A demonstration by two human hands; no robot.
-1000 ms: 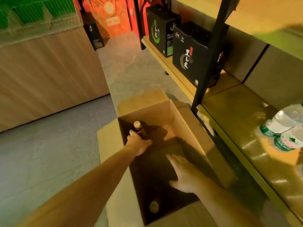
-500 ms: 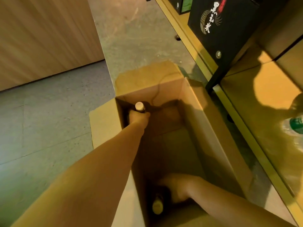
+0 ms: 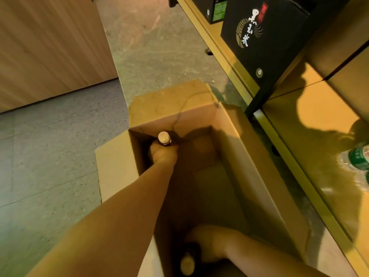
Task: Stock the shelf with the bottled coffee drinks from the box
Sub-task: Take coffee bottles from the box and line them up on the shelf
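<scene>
Grey floor [image 3: 50,156]; open brown cardboard box [image 3: 249,156] left of a yellow wooden shelf [image 3: 311,120]; inside, left hand [image 3: 163,154] clasps an upright dark cream-capped bottle [image 3: 164,137] mid-frame, right hand [image 3: 207,242] at a second bottle [image 3: 187,262], bottom edge, its hold unclear.

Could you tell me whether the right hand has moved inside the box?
Yes: the right hand went from the middle of the box to its near end, where it now grips a bottle.
</scene>
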